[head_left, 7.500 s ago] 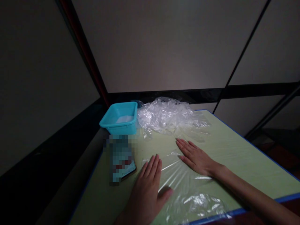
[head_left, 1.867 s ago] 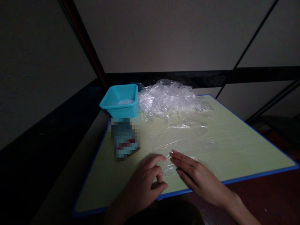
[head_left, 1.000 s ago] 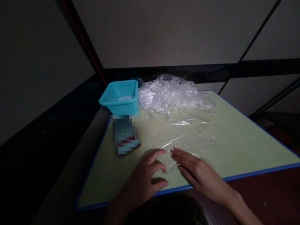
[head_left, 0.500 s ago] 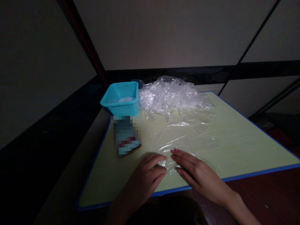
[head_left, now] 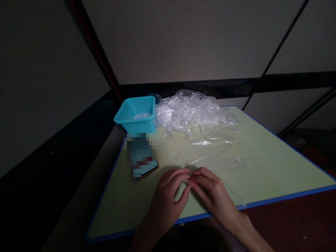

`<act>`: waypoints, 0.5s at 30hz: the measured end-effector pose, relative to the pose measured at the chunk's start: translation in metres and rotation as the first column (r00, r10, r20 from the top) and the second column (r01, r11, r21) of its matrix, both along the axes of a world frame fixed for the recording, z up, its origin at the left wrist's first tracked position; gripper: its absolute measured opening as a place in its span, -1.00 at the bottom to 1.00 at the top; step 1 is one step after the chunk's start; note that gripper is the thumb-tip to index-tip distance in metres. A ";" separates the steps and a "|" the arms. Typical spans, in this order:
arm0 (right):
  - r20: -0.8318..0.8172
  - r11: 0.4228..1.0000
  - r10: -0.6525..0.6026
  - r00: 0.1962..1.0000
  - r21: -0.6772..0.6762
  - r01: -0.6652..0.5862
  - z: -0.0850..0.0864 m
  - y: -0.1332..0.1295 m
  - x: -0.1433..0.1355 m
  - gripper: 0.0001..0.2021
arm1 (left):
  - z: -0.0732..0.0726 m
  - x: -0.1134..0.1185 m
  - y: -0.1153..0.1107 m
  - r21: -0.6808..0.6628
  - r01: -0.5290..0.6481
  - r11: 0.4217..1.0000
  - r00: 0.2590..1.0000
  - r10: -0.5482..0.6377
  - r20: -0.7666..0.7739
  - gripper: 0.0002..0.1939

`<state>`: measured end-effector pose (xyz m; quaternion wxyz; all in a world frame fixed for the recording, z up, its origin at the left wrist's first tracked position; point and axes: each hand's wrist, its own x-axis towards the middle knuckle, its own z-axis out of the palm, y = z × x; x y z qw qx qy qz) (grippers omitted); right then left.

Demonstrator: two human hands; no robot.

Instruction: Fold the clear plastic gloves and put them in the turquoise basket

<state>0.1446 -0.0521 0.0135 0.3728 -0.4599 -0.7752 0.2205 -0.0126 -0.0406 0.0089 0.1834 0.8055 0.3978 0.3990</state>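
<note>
My left hand [head_left: 169, 196] and my right hand [head_left: 214, 192] meet fingertip to fingertip over the near part of the table. Both are closed in a pinch on the near end of a thin, clear plastic bag [head_left: 210, 152]. A small whitish bit of the gathered plastic shows between the fingertips; the rest of the gripped part is hidden by the fingers. Beyond the hands the bag lies spread flat on the tabletop, its outline hard to make out. Its far side runs up to a crumpled heap of clear plastic bags [head_left: 193, 110].
A turquoise plastic basket [head_left: 141, 126] with something white inside stands at the table's back left corner. In front of it lies a phone [head_left: 147, 169], its screen blurred out. The pale yellow table [head_left: 273, 168] has a blue edge, and a panelled wall rises behind it.
My right hand has moved left and its fingers have curled from lying flat into a pinch. The left fingertips have closed in towards it, and the plastic is now gathered between them.
</note>
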 end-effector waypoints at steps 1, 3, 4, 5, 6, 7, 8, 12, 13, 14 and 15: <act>-0.007 1.000 -0.009 1.000 0.009 0.009 -0.002 0.001 0.000 -0.80 | -0.001 0.001 0.001 0.029 -0.009 1.000 1.000 0.009 -0.003 -0.83; 0.002 0.999 -0.015 1.000 0.042 0.015 -0.004 0.003 0.001 -0.84 | -0.003 0.000 0.003 0.088 -0.019 0.996 1.000 0.020 -0.012 -0.85; 0.008 0.998 -0.016 1.000 0.061 0.015 -0.005 0.003 0.001 -0.85 | -0.004 0.000 0.004 0.113 -0.019 0.993 1.000 0.021 -0.018 -0.87; 0.012 0.997 -0.016 1.000 0.077 0.015 -0.005 0.003 0.001 -0.86 | -0.004 -0.001 0.004 0.136 -0.019 0.991 1.000 0.022 -0.020 -0.88; 0.014 0.996 -0.015 1.000 0.089 0.014 -0.005 0.003 0.001 -0.86 | -0.005 -0.001 0.004 0.155 -0.021 0.988 1.000 0.025 -0.019 -0.87; 0.017 0.995 -0.015 1.000 0.098 0.013 -0.005 0.002 0.001 -0.87 | -0.005 -0.002 0.005 0.174 -0.024 0.984 0.999 0.028 -0.018 -0.86; 0.021 0.995 -0.014 1.000 0.102 0.012 -0.005 0.002 0.001 -0.87 | -0.005 -0.002 0.005 0.189 -0.027 0.982 0.999 0.031 -0.018 -0.86; 0.048 0.995 -0.020 0.999 0.102 0.015 -0.004 0.001 -0.001 -0.88 | -0.004 -0.002 0.004 0.215 -0.023 0.976 0.999 0.029 -0.025 -0.87; 0.060 0.995 -0.023 0.998 0.095 0.018 -0.004 0.000 -0.001 -0.87 | -0.004 -0.002 0.003 0.220 -0.020 0.975 0.999 0.027 -0.029 -0.87; 0.074 0.996 -0.027 0.997 0.089 0.020 -0.004 0.000 0.000 -0.87 | -0.003 -0.003 0.003 0.224 -0.017 0.974 0.999 0.025 -0.034 -0.87; 0.088 0.996 -0.030 0.996 0.084 0.022 -0.004 0.000 0.000 -0.85 | -0.002 -0.003 0.002 0.229 -0.013 0.973 0.999 0.023 -0.042 -0.86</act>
